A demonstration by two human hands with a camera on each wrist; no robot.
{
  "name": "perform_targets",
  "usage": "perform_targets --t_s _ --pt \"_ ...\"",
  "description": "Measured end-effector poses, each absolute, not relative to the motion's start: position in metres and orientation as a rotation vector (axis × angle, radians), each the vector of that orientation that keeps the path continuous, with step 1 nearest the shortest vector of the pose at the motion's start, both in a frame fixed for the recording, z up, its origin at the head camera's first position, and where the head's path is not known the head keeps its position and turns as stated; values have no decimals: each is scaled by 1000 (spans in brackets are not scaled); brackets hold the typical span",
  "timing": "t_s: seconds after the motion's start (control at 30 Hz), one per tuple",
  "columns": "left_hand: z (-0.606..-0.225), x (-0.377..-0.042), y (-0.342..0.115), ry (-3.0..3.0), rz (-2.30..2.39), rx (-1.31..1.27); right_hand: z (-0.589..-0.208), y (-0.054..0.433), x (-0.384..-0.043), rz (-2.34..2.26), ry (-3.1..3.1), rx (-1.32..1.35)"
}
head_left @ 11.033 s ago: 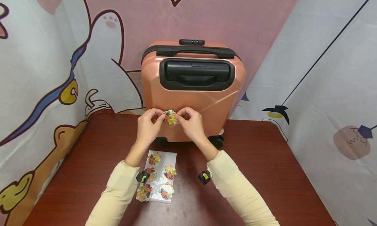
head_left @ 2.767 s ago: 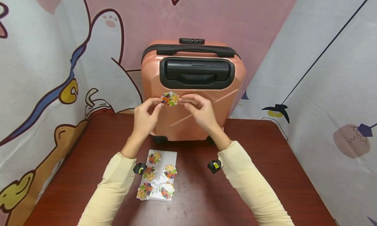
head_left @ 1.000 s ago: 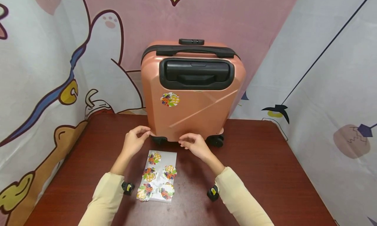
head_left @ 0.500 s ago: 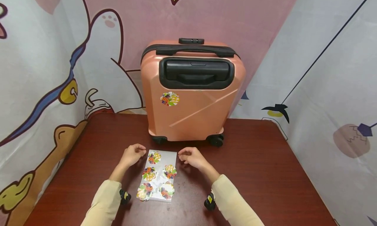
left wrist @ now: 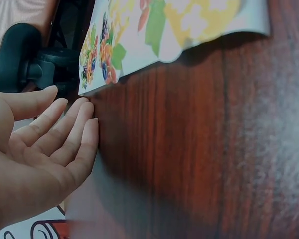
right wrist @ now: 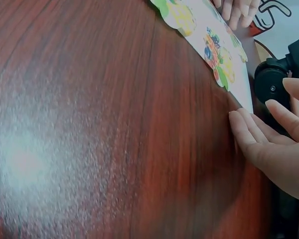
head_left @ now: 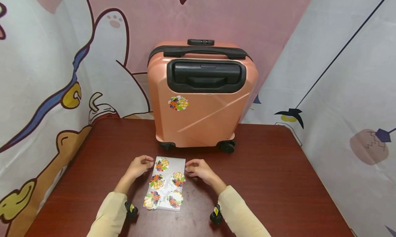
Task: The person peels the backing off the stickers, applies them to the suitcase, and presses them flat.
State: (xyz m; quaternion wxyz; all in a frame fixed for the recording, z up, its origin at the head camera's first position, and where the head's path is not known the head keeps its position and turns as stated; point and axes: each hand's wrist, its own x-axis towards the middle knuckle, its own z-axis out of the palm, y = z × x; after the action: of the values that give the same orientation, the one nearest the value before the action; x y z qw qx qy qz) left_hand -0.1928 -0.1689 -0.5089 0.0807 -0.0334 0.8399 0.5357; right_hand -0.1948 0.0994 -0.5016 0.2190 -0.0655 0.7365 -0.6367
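White sheet (head_left: pixel 177 163), 5 stickers (head_left: pixel 157 181) on it, sits on counter (head_left: pixel 263 168) betw. L hand (head_left: pixel 138 166) and R hand (head_left: pixel 200 169): fingers (left wrist: pixel 84 147) loosely bent, thumbs (left wrist: pixel 35 101) apart, pinching nothing; R touch unclear. Behind, case (head_left: pixel 201 118) wears one sticker (head_left: pixel 178 103). Step looks like picking another; next move prob. calls for an edge pinch.

Suitcase shell (head_left: pixel 201 125): hard plastic, smooth, satin-glossy. Top carry handle (head_left: pixel 204 51): plastic, mostly matt. Handle recess (head_left: pixel 207 72): plastic, some shine. Wheel (head_left: pixel 227 147): plastic, dull. Sticker sheet (head_left: pixel 177 164): paper, smooth, slight gloss. Fruit sticker (head_left: pixel 178 103) on shell: printed paper look, smooth. Bench (head_left: pixel 266 178): wood-look, streaky grain, glossy, finely textured in glare. Backdrop (head_left: pixel 235 17): cloth, matt, lightly creased. Sleeve (head_left: pixel 239 209): soft cloth, matt.
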Motion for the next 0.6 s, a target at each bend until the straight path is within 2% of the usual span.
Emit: perform_targets --t_s 0.6 --pt "-510 -193 -166 2478 1620 -74 -511 94 -195 -1865 1976 -103"
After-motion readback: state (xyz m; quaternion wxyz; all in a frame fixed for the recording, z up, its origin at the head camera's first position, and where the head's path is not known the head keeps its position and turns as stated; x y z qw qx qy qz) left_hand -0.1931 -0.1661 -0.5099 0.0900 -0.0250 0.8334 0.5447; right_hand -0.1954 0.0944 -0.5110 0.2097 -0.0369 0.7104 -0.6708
